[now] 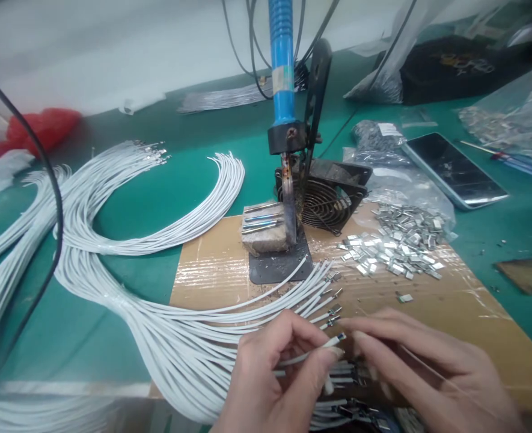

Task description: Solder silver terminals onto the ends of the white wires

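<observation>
My left hand (275,379) pinches one white cable (295,359) near its tip, between thumb and forefinger. Dark and bluish bits show at that tip. Just to the right is my right hand (428,367), its thumb and forefinger close together beside the cable end; whether anything small is between them I cannot make out. Around and beneath my left hand fans a bundle of white cables (171,325), several with small metal connectors (334,311) on their ends. A blue soldering iron (282,72) points down behind the hands, its tip beside a block (263,231) carrying thin metallic strands.
Loose metal connectors (396,243) lie in a pile on the cardboard (216,264). Behind are a small fan (324,204), a phone (455,168) and plastic bags. More white cables (85,198) curve at left, near a dark cord (58,210).
</observation>
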Demonstrator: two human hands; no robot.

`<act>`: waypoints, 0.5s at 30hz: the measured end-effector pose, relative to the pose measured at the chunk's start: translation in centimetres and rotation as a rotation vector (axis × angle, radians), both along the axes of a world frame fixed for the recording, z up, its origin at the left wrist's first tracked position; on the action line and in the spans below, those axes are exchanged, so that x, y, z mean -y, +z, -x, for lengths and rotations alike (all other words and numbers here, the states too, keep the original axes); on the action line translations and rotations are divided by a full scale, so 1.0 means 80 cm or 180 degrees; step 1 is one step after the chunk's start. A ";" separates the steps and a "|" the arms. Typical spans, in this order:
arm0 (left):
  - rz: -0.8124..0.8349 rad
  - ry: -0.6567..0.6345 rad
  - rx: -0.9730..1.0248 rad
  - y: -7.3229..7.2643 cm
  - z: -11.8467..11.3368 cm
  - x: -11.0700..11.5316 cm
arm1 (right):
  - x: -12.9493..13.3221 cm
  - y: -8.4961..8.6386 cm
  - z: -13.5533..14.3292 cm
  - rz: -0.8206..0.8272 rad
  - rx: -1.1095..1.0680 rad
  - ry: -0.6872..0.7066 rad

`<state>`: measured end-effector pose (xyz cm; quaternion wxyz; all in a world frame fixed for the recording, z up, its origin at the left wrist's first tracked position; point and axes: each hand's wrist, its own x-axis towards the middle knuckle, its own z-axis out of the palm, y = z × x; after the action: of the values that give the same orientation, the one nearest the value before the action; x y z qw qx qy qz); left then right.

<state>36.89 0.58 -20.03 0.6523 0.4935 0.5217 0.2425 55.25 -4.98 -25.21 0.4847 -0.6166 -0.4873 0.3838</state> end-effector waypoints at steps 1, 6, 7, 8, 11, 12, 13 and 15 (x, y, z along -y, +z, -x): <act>0.0009 0.0033 0.0059 0.000 0.001 0.000 | -0.004 0.002 0.010 -0.0020 -0.0203 0.0153; 0.0132 0.0153 0.0217 -0.003 0.003 0.001 | -0.010 0.004 0.024 0.0115 -0.0729 0.0437; 0.0144 0.0166 0.0226 -0.004 0.002 0.001 | -0.009 0.003 0.022 0.0139 -0.0787 0.0447; 0.0153 0.0173 0.0234 -0.004 0.002 0.002 | -0.008 0.003 0.021 0.0169 -0.0837 0.0453; 0.0155 0.0159 0.0283 -0.003 0.002 0.002 | -0.006 0.001 0.018 0.0249 -0.0912 0.0458; 0.0153 0.0147 0.0281 -0.003 0.002 0.002 | -0.006 0.001 0.018 0.0253 -0.0930 0.0472; 0.0143 0.0128 0.0268 -0.003 0.002 0.002 | -0.007 0.001 0.018 0.0278 -0.0944 0.0478; 0.0115 0.0092 0.0214 -0.003 0.002 0.002 | -0.007 0.000 0.018 0.0254 -0.0960 0.0502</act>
<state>36.71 0.38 -20.25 0.6746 0.4656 0.5110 0.2589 53.82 -4.39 -25.19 0.4958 -0.5307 -0.4403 0.5278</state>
